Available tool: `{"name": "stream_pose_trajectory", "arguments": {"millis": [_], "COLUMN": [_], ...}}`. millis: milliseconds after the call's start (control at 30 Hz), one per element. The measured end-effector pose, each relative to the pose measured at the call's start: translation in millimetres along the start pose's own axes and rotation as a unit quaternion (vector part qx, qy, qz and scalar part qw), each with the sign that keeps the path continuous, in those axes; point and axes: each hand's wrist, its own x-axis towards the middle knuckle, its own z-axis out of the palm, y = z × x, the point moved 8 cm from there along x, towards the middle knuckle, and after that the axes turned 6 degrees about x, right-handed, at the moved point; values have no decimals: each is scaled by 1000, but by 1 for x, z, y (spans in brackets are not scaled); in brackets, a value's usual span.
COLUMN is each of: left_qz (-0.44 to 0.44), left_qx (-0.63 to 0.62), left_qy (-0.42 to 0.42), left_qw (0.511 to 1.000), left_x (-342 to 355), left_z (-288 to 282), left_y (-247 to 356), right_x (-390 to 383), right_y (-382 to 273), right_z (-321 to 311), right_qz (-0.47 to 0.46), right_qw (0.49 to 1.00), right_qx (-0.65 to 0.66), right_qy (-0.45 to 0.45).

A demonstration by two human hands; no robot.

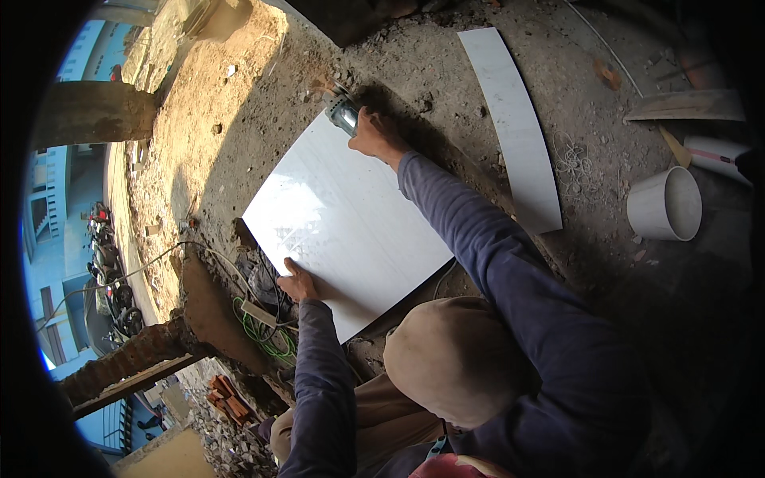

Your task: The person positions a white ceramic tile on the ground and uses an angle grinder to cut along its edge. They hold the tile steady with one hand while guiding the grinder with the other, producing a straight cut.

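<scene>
A large glossy white tile (pixel 358 207) lies tilted across the ground in front of my knees. At its far corner my right hand (pixel 377 137) is wrapped round an angle grinder (pixel 343 115) with a grey-green body. Its disc is too small and dusty to make out clearly. On the tile's left edge rests my left hand (pixel 298 282), thumb on the upper face and the other fingers curled at the rim, partly hidden. To the right, apart from the tile, lies a long white tile strip (pixel 514 127).
Green and dark cables (pixel 267 334) lie tangled left of the tile. A white bucket (pixel 664 204) lies tipped at the right, near loose white string (pixel 574 156). Broken brickwork (pixel 227 311) edges the left side; reddish bricks (pixel 229 398) are below. Motorcycles (pixel 111 279) stand far left.
</scene>
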Motion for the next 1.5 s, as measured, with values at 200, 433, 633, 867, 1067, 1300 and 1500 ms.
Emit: {"name": "stream_pose_trajectory", "arguments": {"millis": [200,433,633,867,1067,1300,1500], "left_qz": [-3,-6,-11,-17,-12,-19,-20], "left_qx": [6,9,15,11,10,19,10], "left_qy": [-1,-5,-4,-14,-9,-2,-13], "left_qw": [1000,1000,1000,1000,1000,1000,1000], "left_x": [-1,-2,-2,-3,-2,-6,-6], "left_z": [-1,-1,-2,-2,-2,-3,-4], "left_y": [1,2,3,3,3,4,5], "right_x": [0,-2,-5,-6,-10,-15,-19], "right_y": [2,5,5,3,0,5,2], "right_z": [3,3,2,0,-3,0,-6], "right_qz": [2,7,3,-2,-18,-5,-16], "right_qw": [1000,1000,1000,1000,999,1000,1000], "right_qx": [1,10,-9,3,0,8,2], "right_qy": [-1,-7,12,11,32,-18,25]}}
